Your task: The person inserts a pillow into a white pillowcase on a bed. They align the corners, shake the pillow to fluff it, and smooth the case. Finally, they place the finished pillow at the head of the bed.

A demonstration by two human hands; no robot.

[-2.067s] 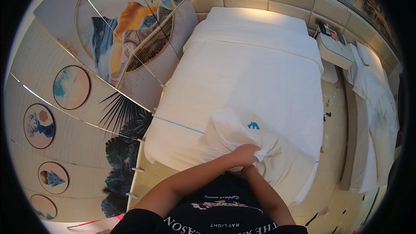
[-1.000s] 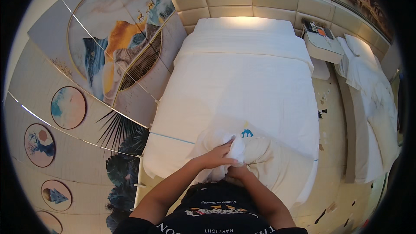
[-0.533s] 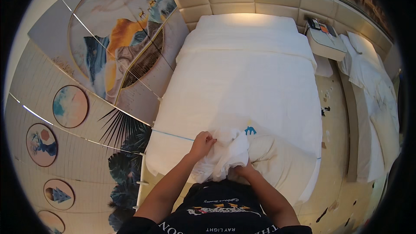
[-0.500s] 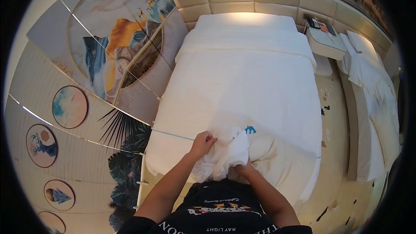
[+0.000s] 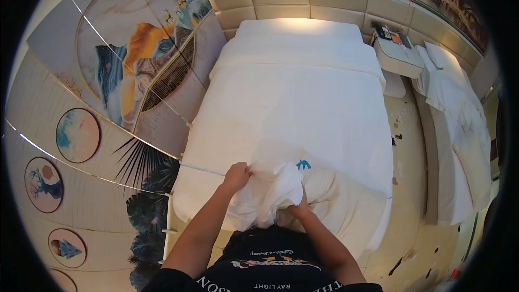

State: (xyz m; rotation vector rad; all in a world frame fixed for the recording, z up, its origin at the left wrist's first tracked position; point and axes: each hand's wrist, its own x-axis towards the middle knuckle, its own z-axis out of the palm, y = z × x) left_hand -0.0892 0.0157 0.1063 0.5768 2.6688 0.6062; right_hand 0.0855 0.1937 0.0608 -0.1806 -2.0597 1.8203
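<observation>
A bunched white bed cover (image 5: 270,188) lies gathered at the near end of the bed, close against my body. My left hand (image 5: 237,178) is closed on its left upper edge and pulls up a thin fold. On the bundle's right side, my right hand (image 5: 299,207) is closed round the cloth, its fingertips partly hidden by the folds. Beside that hand, a cream quilt (image 5: 338,197) sits rumpled on the foot of the bed. A blue mark (image 5: 304,164) shows on the white cloth just beyond the bundle.
The wide bed (image 5: 294,97) has smooth white bedding up to a padded headboard (image 5: 281,0). A decorated wall panel (image 5: 140,59) runs along the left. At the right stand a bedside table (image 5: 399,57) holding small items and a second bed (image 5: 459,135) with rumpled bedding.
My left hand has shifted slightly left with the cloth's edge. My right hand shows more plainly at the bundle's right side. The whole view has moved a little.
</observation>
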